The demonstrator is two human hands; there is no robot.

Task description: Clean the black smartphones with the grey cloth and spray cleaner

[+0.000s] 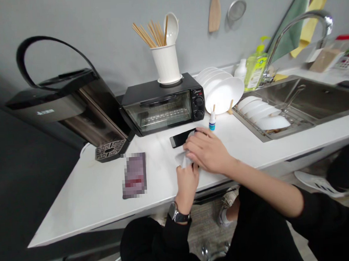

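Observation:
My left hand, with a watch on its wrist, is closed near the front of the white counter. It grips a whitish, thin-looking piece that could be paper, cloth or film; the kind cannot be made out. From the right, my right hand bends its fingers over the same piece and hides much of it. Just beyond the hands lies a dark phone, partly covered by the right fingers. A small white bottle with a blue label stands behind my right hand.
A pixelated flat object lies left of my hands. Behind are a black drinks machine, a toaster oven bearing a white utensil holder, and racked white plates. The sink holds bowls.

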